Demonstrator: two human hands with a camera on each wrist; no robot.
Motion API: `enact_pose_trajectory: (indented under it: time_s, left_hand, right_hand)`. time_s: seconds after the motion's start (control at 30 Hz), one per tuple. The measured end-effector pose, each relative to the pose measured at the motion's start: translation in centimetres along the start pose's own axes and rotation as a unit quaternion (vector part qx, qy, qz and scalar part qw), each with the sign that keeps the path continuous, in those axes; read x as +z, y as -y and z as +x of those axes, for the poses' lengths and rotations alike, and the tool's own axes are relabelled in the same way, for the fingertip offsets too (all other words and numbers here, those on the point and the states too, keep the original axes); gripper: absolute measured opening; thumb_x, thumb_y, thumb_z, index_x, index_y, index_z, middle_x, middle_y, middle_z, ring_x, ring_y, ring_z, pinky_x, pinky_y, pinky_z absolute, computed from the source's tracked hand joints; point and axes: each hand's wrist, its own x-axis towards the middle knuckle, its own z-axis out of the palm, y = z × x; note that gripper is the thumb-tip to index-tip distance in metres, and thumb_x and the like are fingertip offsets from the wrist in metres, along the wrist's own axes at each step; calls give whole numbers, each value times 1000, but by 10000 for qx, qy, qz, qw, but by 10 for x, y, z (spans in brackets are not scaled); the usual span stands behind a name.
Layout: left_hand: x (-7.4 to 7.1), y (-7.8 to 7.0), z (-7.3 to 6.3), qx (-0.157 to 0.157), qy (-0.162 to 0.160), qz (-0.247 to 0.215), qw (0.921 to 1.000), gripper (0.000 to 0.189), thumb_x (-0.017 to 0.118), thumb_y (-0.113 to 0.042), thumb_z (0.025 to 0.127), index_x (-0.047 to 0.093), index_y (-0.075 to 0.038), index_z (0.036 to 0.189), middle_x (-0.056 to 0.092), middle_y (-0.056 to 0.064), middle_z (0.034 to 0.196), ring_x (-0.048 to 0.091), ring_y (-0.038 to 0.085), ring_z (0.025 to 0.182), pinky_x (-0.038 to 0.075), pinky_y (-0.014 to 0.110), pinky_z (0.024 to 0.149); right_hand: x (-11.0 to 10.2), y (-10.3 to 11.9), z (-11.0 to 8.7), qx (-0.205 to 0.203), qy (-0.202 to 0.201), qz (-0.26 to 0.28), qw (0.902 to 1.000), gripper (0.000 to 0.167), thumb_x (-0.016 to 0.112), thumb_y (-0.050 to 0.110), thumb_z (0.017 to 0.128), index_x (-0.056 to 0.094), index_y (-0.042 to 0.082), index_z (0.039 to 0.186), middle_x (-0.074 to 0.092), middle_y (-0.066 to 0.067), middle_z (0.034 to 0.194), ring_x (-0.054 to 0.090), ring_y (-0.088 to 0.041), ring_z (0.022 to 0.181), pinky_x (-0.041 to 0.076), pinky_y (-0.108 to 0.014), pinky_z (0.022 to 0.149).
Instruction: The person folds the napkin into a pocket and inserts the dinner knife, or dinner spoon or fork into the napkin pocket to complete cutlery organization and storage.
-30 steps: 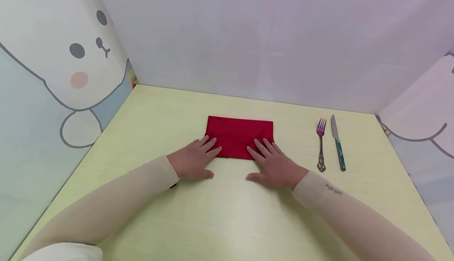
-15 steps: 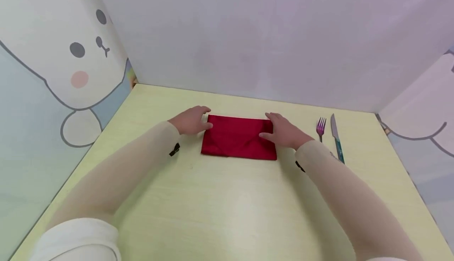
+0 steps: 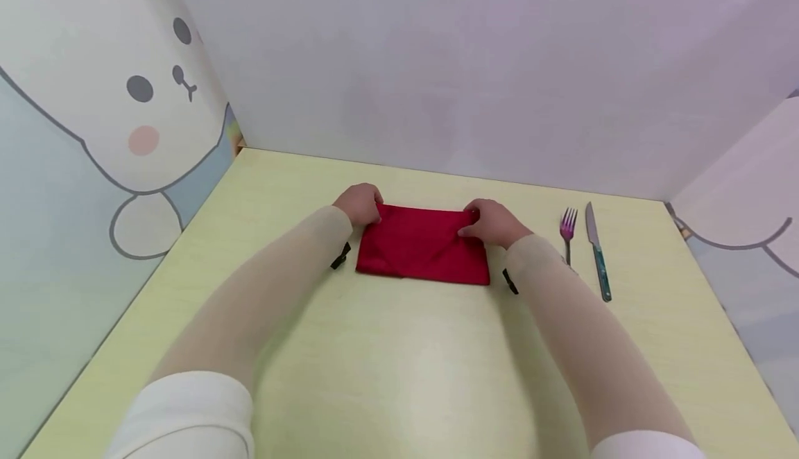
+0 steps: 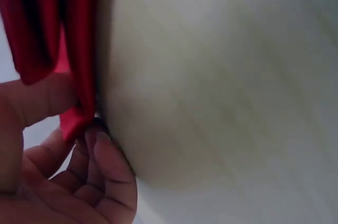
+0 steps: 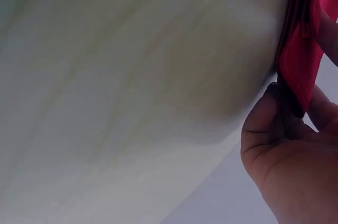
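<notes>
A folded red cloth napkin (image 3: 418, 244) lies on the pale yellow table, its long sides running left to right. My left hand (image 3: 362, 204) pinches its far left corner, thumb on top and fingers curled at the far edge. At the far right corner my right hand (image 3: 494, 222) pinches it in the same way. In the left wrist view, folded layers of the napkin (image 4: 79, 49) sit between thumb and curled fingers. The right wrist view has the other end of the napkin (image 5: 301, 65) between the thumb and fingers, its layers stacked at the edge.
To the right lie a fork (image 3: 567, 227) and a knife (image 3: 599, 258) with a green handle, the fork's lower part hidden by my right forearm. A pale wall (image 3: 449, 84) rises behind the table (image 3: 387, 362). Curtains with cartoon animals hang at both sides.
Both hands have gone from lying flat on the napkin's near part to its far corners. There, fingers that were spread now pinch the edge; the left hand has moved in rightward.
</notes>
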Motion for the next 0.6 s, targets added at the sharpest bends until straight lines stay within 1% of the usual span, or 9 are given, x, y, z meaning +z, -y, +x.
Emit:
enact_pose_trajectory:
  time_s: [0.1,0.2,0.33,0.4,0.53,0.6]
  left_hand:
    - [-1,-5,2,-77,32,40,10000,29,71,-9,91,71,-4,119,68,8,119,59,25,107,51,40,95]
    - [-2,-6,3,-88,52,148,9998,19,71,-8,90,74,-5,108,69,7,109,59,23,97,52,38,88]
    - [-2,-4,2,-55,-25,321,9995,8,70,-11,91,73,-7,96,69,6,98,58,22,88,51,37,81]
    - [-2,-3,0,-44,-64,334,9994,8,68,-11,91,73,-6,96,70,6,97,58,22,88,52,37,81]
    - [-3,-3,-4,-14,-79,310,9995,16,65,-11,93,73,-5,106,69,6,106,59,23,94,52,38,87]
    - [-3,-4,-7,4,-64,302,9995,18,66,-12,94,73,-5,109,69,6,109,59,23,96,52,38,88]
  right_hand:
    - [-2,0,1,107,115,-17,9999,44,74,25,96,59,1,130,62,-15,116,56,-31,104,49,-45,93]
    - [-4,0,1,63,234,-21,9997,34,72,24,97,63,1,120,62,-12,104,55,-28,96,47,-42,86]
    - [-5,1,0,-10,260,-44,9997,23,68,22,99,66,4,113,63,-10,98,56,-27,93,47,-41,85]
    - [-6,1,-1,-27,199,-47,9998,19,66,20,99,67,5,111,64,-10,97,57,-27,93,47,-42,85]
    - [-7,2,-4,-81,66,-6,9999,13,65,16,99,67,6,106,63,-10,96,57,-27,91,46,-42,84]
    - [-7,2,-4,-108,38,29,9999,11,65,16,99,67,6,105,63,-10,94,57,-27,90,46,-41,83]
